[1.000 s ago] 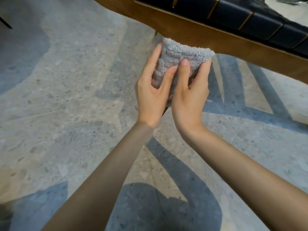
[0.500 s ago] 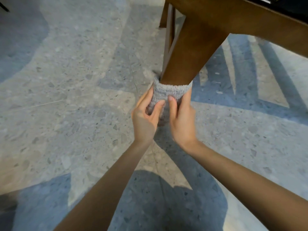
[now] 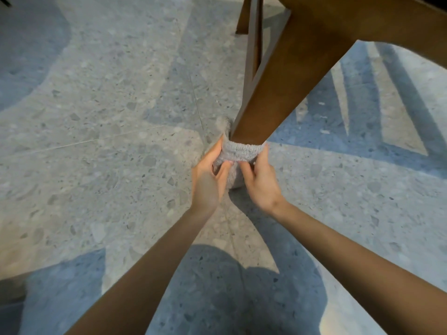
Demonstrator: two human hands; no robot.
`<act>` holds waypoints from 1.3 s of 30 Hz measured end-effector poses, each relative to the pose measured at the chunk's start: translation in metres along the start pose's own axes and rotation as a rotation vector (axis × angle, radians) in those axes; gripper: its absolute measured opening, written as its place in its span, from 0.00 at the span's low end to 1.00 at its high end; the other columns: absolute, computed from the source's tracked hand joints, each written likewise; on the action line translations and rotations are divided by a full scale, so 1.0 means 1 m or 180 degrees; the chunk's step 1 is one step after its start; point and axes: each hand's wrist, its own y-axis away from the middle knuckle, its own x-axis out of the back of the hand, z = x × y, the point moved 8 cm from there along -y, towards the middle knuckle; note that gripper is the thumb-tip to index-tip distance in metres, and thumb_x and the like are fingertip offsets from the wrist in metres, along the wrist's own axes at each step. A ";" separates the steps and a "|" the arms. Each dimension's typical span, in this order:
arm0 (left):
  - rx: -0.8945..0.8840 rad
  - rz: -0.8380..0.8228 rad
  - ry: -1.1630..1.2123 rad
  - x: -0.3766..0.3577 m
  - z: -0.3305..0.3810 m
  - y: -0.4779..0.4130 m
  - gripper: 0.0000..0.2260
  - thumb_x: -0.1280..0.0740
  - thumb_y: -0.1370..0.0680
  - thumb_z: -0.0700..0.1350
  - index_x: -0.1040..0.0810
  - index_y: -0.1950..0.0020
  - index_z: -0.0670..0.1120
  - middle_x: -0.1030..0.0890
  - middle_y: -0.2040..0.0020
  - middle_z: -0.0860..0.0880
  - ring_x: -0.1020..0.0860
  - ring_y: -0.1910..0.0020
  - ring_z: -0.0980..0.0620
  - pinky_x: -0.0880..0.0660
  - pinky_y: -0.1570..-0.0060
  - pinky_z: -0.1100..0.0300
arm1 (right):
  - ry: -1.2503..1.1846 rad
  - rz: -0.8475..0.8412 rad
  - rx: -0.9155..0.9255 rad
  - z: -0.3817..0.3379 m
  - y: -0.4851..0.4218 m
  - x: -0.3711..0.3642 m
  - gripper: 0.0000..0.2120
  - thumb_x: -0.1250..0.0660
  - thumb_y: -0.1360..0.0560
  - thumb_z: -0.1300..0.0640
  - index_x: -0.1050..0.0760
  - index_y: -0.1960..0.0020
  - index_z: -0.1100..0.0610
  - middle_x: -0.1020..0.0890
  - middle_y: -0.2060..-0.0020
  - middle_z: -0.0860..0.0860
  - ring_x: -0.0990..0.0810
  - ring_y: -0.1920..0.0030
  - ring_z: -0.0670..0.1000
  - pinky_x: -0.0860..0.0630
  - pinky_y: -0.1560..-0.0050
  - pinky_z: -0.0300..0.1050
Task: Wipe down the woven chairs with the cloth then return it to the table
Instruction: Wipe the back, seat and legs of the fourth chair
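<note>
A speckled grey terrazzo floor [image 3: 108, 117] fills most of the view, crossed by thin tile seams and by broad bluish shadows in the upper left, along the right side and at the bottom centre. From the upper right corner a brown wooden chair frame [image 3: 362, 18] reaches into the frame, and its near leg [image 3: 278, 93] slants down to the centre, tapering as it goes. Behind it, at the upper centre, a second leg [image 3: 252, 44] of the same wood stands on the floor. The near leg blocks the view of the cloth's far side. The grey cloth [image 3: 239, 149] sits at the centre of the frame, wrapped as a snug band round the lowest part of the near leg, with a loose corner sticking out on the left of the leg and the rest bunched below, between the two hands. The left hand [image 3: 208, 180] grips the cloth from the left, its fingers [image 3: 223, 169] curled and pressed into the fabric. The right hand [image 3: 261, 182] does likewise from the right — thumb and fingers closed round the band, clamping it against the wood. Both bare forearms run down to the bottom edge.
</note>
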 end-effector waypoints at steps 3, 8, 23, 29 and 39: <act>-0.0383 0.0093 -0.0070 -0.001 0.042 -0.007 0.23 0.35 0.22 0.35 0.33 0.28 0.42 0.27 0.33 0.47 0.28 0.34 0.55 0.31 0.34 0.59 | -0.0089 0.0446 0.0275 -0.030 0.003 0.026 0.23 0.40 0.19 0.59 0.43 0.27 0.51 0.20 0.59 0.49 0.20 0.62 0.48 0.24 0.63 0.41; -0.0947 0.0455 -0.0171 -0.004 0.118 -0.014 0.22 0.34 0.22 0.38 0.33 0.29 0.41 0.30 0.37 0.50 0.31 0.36 0.59 0.35 0.39 0.73 | 0.0148 0.1155 0.0694 -0.098 0.007 0.084 0.18 0.35 0.23 0.57 0.30 0.33 0.55 0.19 0.57 0.55 0.20 0.57 0.54 0.23 0.55 0.57; -0.1539 0.1589 -0.0111 -0.008 0.161 0.011 0.19 0.28 0.26 0.36 0.25 0.36 0.35 0.32 0.50 0.45 0.30 0.52 0.59 0.30 0.47 0.69 | 0.0567 0.1527 0.0847 -0.138 0.023 0.119 0.06 0.38 0.21 0.63 0.23 0.50 0.59 0.22 0.68 0.54 0.27 0.69 0.49 0.32 0.67 0.40; -0.1553 0.1642 -0.0024 -0.046 0.173 0.037 0.22 0.30 0.25 0.37 0.29 0.32 0.38 0.32 0.51 0.48 0.28 0.52 0.54 0.28 0.46 0.66 | 0.0655 0.1555 0.0941 -0.126 0.042 0.149 0.12 0.37 0.22 0.61 0.28 0.59 0.46 0.28 0.75 0.46 0.33 0.73 0.41 0.39 0.69 0.31; -0.0479 0.0470 0.0737 -0.198 0.209 0.044 0.20 0.33 0.23 0.40 0.29 0.31 0.44 0.30 0.42 0.48 0.26 0.47 0.63 0.29 0.44 0.68 | 0.0211 0.3007 0.0661 -0.084 0.114 0.284 0.10 0.33 0.23 0.63 0.19 0.45 0.55 0.22 0.56 0.47 0.26 0.56 0.33 0.30 0.57 0.27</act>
